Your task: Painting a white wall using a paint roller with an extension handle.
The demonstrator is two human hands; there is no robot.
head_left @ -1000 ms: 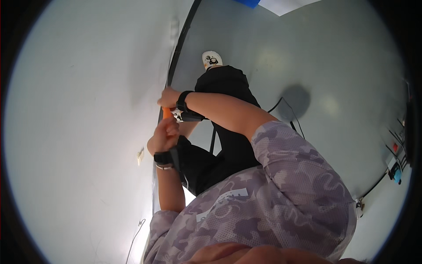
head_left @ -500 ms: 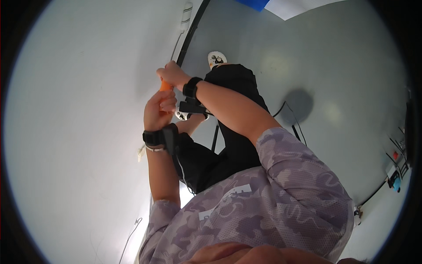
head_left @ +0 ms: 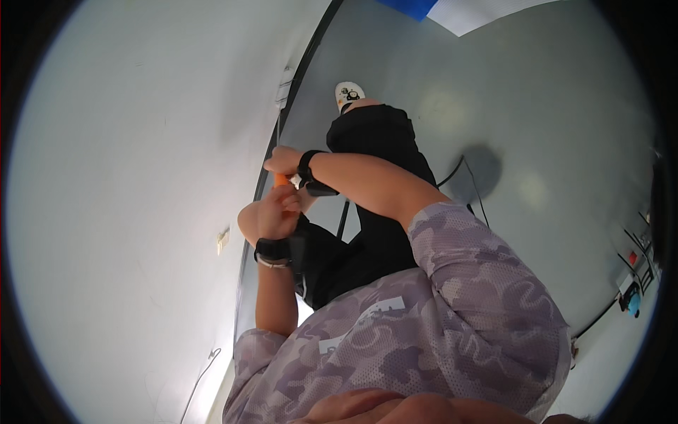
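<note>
Both my hands grip a paint roller with an orange handle [head_left: 282, 179], one in front of the other. My left hand [head_left: 279, 211] is closed round the rear part of the handle. Nearer the roller head, my right hand [head_left: 284, 161] is closed round the front of it. A thin metal rod runs from the right hand to the pale, striped roller head [head_left: 284, 89]. That head lies over the lower edge of the white wall [head_left: 141, 177], beside the dark baseboard; whether it touches the wall I cannot tell.
Grey floor [head_left: 544, 106] spreads to the right. A small cream-coloured fitting [head_left: 223, 241] and a cord [head_left: 203, 381] show on the wall side. Blue sheet [head_left: 409, 7] and white sheet [head_left: 480, 14] lie at the far edge. Assorted items [head_left: 631, 300] stand far right.
Both hands have come back toward my body and slightly right, still gripping the handle. The roller head has moved the same way, down the picture along the baseboard.
</note>
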